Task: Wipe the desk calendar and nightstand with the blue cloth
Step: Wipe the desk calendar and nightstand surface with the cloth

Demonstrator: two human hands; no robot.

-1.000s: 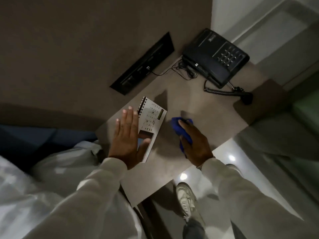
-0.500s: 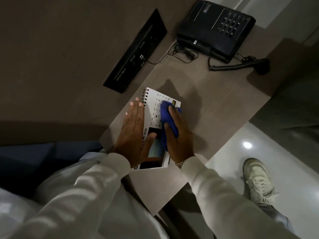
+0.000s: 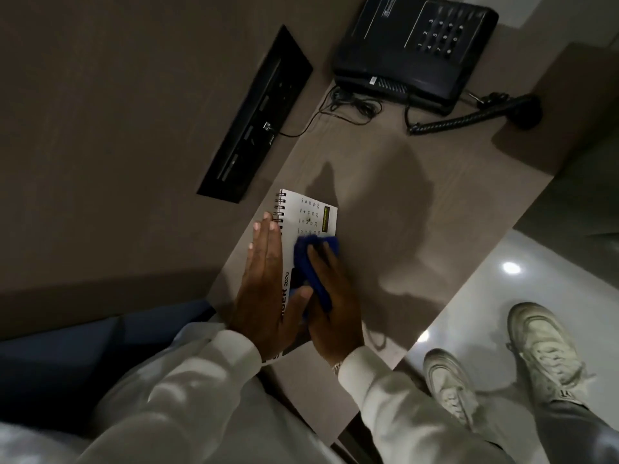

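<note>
A white spiral-bound desk calendar (image 3: 310, 214) lies flat on the brown nightstand (image 3: 418, 209), near its left side. My left hand (image 3: 268, 283) rests flat on the calendar's left edge, fingers straight and together, thumb spread onto the page. My right hand (image 3: 330, 303) presses the bunched blue cloth (image 3: 310, 259) onto the calendar's middle; the cloth sticks out past my fingertips. Both hands hide the calendar's lower half.
A black desk phone (image 3: 415, 48) sits at the nightstand's far end, its handset (image 3: 522, 107) lying off the cradle on a coiled cord. A black socket panel (image 3: 258, 115) is set in the wall at left. White bedding (image 3: 50, 437) lies at the lower left; my shoes stand on glossy floor at right.
My right hand carried the blue cloth from the bare nightstand onto the calendar, then drew it down the page toward me. My left hand has stayed pressed on the calendar.
</note>
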